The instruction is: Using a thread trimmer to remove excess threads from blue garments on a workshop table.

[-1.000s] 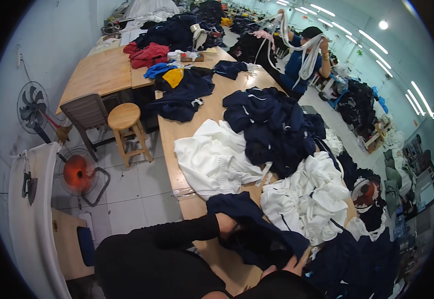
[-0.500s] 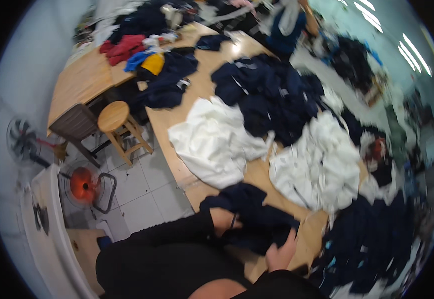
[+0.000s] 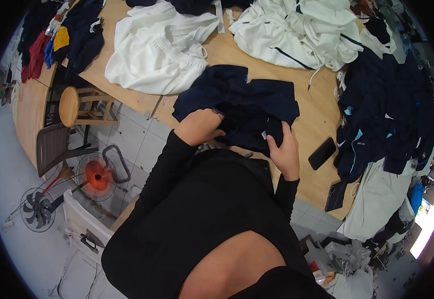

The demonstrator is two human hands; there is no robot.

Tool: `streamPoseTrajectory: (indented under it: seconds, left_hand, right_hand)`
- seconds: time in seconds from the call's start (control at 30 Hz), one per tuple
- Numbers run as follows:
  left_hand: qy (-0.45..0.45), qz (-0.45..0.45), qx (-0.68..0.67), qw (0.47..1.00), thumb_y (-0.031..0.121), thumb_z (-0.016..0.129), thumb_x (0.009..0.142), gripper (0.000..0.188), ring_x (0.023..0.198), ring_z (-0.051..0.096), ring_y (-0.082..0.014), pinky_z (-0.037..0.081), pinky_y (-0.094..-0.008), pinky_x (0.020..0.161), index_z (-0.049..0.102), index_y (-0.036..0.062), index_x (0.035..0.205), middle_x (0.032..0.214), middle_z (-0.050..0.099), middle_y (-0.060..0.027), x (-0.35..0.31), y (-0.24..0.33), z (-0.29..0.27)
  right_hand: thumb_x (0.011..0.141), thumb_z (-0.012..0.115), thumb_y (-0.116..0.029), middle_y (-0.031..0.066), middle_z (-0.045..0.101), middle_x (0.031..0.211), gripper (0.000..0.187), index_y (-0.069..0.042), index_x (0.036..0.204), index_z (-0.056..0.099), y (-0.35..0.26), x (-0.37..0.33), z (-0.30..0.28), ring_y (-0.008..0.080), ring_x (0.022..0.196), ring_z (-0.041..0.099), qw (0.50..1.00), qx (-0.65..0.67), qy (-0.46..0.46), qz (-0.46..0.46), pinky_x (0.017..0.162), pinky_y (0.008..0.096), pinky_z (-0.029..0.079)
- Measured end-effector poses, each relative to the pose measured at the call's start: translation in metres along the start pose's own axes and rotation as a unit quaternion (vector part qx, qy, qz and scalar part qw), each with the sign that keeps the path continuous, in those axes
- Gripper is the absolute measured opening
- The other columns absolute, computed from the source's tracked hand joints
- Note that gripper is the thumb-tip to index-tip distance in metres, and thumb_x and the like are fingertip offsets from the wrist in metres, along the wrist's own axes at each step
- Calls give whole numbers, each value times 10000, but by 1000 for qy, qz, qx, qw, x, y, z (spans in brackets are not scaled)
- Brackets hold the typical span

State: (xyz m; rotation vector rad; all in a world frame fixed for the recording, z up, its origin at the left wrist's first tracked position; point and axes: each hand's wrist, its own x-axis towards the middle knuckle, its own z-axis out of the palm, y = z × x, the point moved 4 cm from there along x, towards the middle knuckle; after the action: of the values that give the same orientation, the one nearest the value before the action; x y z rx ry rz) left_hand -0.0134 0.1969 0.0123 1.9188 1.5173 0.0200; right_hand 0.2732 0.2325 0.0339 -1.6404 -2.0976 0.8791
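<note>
A pair of navy shorts [image 3: 264, 97] lies on the wooden table in front of me, its dark opening facing my body. A small white label shows inside, close to my right hand. At the left edge of the opening, my left hand [image 3: 199, 127] is closed on the cloth; a small dark item shows by its fingers, too little visible to name. My right hand [image 3: 285, 153] pinches the right edge between thumb and fingers. White garments with a gathered waistband [image 3: 164, 52] lie just beyond the shorts.
The wooden table [image 3: 304, 112] also bears a white heap [image 3: 296, 35], a black phone [image 3: 322, 153] and a dark flat object [image 3: 335, 196]. Navy garments [image 3: 376, 114] pile up at right. To the left stand a round stool [image 3: 70, 107], a chair [image 3: 52, 144] and an orange-centred fan [image 3: 97, 174].
My view has tilted down toward the table. The shorts, bunched before, now lie more spread out, with the opening and label showing. Both hands remain at the cloth.
</note>
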Motion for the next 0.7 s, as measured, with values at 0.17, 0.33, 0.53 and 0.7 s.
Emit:
streamPoseTrajectory:
  seconds: [0.17,0.33,0.53,0.7]
  left_hand:
    - [149,124,35,980,240,922,803,557,1205,645,-414,562,-446,987,770,130,1327,1497,560,-170,-9,55,-2]
    - [112,200,-71,971,179,915,814,395,1066,698,-346,588,-418,874,815,114,1191,1278,701,-155,-12,38,9]
    - [335,-33,-112,935,276,926,808,399,933,714,-265,568,-407,759,684,74,1052,995,671,-77,-30,15,-18]
    - [292,-76,-30,953,120,783,835,301,1000,703,-371,566,-481,816,662,75,1107,1043,701,-133,-18,-6,23]
  right_hand:
    - [918,836,-215,348,648,1386,856,40,1610,400,-1,2,5,527,1182,665,992,127,-17,-12,1030,509,539]
    - [921,847,-238,374,624,1391,841,32,1593,420,14,-1,17,515,1243,647,998,64,-8,20,1067,499,523]
    - [925,863,-259,344,433,1620,715,35,1498,551,19,-12,12,527,1430,502,997,26,71,-20,1185,506,437]
    - [956,822,-165,281,515,1571,458,-14,1377,724,-19,-16,-22,354,1165,689,977,120,173,20,821,372,599]
